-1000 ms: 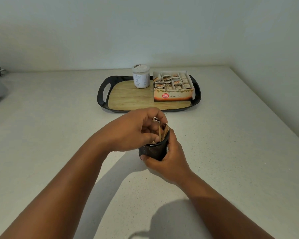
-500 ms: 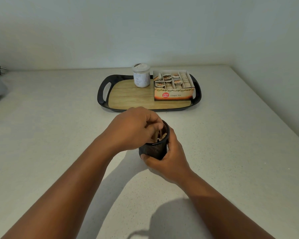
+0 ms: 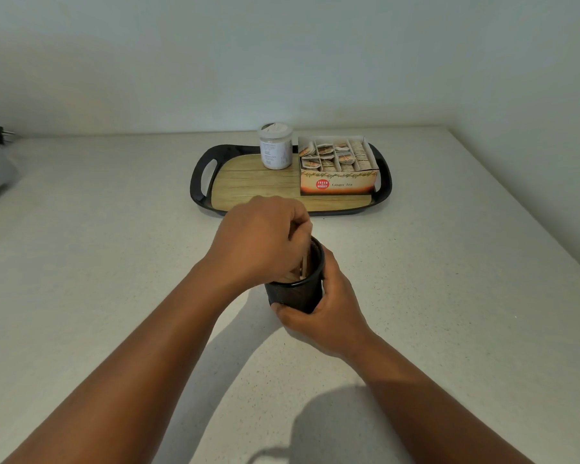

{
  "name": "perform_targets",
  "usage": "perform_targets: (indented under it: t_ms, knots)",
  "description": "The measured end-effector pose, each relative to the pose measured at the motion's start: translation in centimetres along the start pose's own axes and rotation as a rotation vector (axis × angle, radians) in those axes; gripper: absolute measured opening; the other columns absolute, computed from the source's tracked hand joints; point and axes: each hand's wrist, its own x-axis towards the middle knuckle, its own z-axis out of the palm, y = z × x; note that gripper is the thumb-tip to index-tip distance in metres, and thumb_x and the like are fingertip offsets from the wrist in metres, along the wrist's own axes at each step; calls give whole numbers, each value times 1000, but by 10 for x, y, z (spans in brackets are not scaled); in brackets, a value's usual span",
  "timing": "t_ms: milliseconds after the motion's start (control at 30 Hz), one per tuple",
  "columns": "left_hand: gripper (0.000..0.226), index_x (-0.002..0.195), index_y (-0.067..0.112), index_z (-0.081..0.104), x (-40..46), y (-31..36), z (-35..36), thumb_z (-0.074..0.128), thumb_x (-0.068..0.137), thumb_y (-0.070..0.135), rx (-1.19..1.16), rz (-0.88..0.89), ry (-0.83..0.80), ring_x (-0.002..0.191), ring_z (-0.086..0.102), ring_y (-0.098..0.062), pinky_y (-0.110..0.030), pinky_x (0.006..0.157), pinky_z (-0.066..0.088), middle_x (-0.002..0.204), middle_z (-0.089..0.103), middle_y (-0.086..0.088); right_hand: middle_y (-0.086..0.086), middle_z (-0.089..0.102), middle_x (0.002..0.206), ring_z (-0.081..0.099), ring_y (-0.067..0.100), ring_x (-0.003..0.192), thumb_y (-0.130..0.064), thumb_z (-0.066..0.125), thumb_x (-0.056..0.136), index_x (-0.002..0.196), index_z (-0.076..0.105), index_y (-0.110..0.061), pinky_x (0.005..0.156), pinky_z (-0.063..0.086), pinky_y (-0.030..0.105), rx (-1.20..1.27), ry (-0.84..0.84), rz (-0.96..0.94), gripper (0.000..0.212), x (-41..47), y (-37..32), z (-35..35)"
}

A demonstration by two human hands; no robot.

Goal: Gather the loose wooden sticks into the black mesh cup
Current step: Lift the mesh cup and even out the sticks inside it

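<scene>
Risk: left hand (image 3: 265,242), fingers gripping thin pale wooden sticks (image 3: 302,262), could tip black mesh cup (image 3: 297,291) despite right hand (image 3: 325,316) gripping it.

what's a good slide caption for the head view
Left hand pushes wooden sticks into a black cup steadied by the right hand.

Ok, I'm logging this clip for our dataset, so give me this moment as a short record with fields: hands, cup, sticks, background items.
left hand: left hand over the cup's mouth, fingers curled round wooden sticks
right hand: right hand grips the black mesh cup from the side
cup: upright on the counter
sticks: lower ends inside the cup
loose sticks on counter: none visible
behind: tray carrying a white jar and a ginger tea box
</scene>
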Motion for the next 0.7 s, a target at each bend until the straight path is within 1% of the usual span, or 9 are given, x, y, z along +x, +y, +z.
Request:
perform_targets:
  t_ms: [67, 200, 333, 400, 467, 533, 600, 633, 700]
  knots:
    - [19, 100, 30, 71, 1, 0, -1, 53, 101, 35, 85, 6, 63, 77, 63, -11, -34, 68, 54, 83, 70, 12, -26, 55, 137, 58, 8, 127, -44, 87, 73, 147, 34, -53, 91, 61, 31, 6, 6, 0, 92, 0, 0, 0]
    - [15, 94, 36, 66, 3, -4, -5, 53, 101, 37, -34, -61, 60, 74, 59, -3, -27, 63, 50, 79, 64, 18, -21, 57, 136, 60, 12, 126, -39, 89, 73, 147, 37, -47, 89, 62, 33, 37, 24, -10, 91, 2, 0, -3]
    - [14, 99, 35, 71, 3, -5, 2, 58, 99, 40, 70, -43, -79, 85, 63, -10, -38, 77, 57, 90, 66, 14, -21, 58, 136, 61, 12, 125, -39, 90, 72, 148, 37, -47, 86, 63, 33, 29, 7, -7, 93, 0, 0, -1]
    - [9, 94, 38, 71, 4, -8, 5, 66, 93, 44, 13, -49, -55, 85, 61, -9, -36, 76, 55, 87, 61, 16, -21, 57, 136, 60, 11, 125, -39, 90, 73, 148, 37, -48, 88, 63, 32, 44, 14, -2, 93, 1, 0, -1]
    - [11, 94, 39, 70, 5, -11, 9, 71, 89, 49, -121, -68, 3, 86, 57, -3, -32, 74, 51, 92, 60, 16, -22, 57, 136, 59, 11, 126, -37, 90, 73, 147, 37, -49, 88, 62, 29, 66, 27, 2, 92, 1, 0, -2]
    - [14, 101, 35, 71, 3, -13, 10, 66, 94, 46, -296, -44, 86, 95, 57, 0, -31, 82, 50, 103, 63, 17, -22, 57, 136, 59, 11, 126, -36, 91, 74, 146, 38, -49, 87, 62, 29, 78, 34, 4, 91, 2, 0, -2]
    - [26, 118, 31, 70, 1, -15, 8, 56, 100, 45, -383, 28, 123, 112, 57, -1, -34, 98, 49, 120, 65, 14, -21, 57, 136, 59, 13, 127, -35, 91, 75, 147, 38, -48, 87, 62, 31, 89, 40, 5, 90, 2, 0, -2]
    - [37, 128, 31, 66, -1, -17, 9, 49, 102, 50, -344, 74, 78, 123, 54, -5, -38, 106, 45, 131, 63, 12, -20, 58, 137, 60, 13, 127, -35, 91, 75, 148, 38, -46, 88, 63, 33, 93, 43, 9, 91, 2, 0, -2]
    - [60, 147, 32, 49, -6, -17, 13, 29, 100, 63, -97, 159, -112, 145, 38, -14, -48, 119, 29, 153, 49, 9, -16, 59, 137, 61, 15, 126, -34, 91, 75, 150, 38, -41, 89, 63, 36, 100, 47, 8, 92, 2, 1, -3]
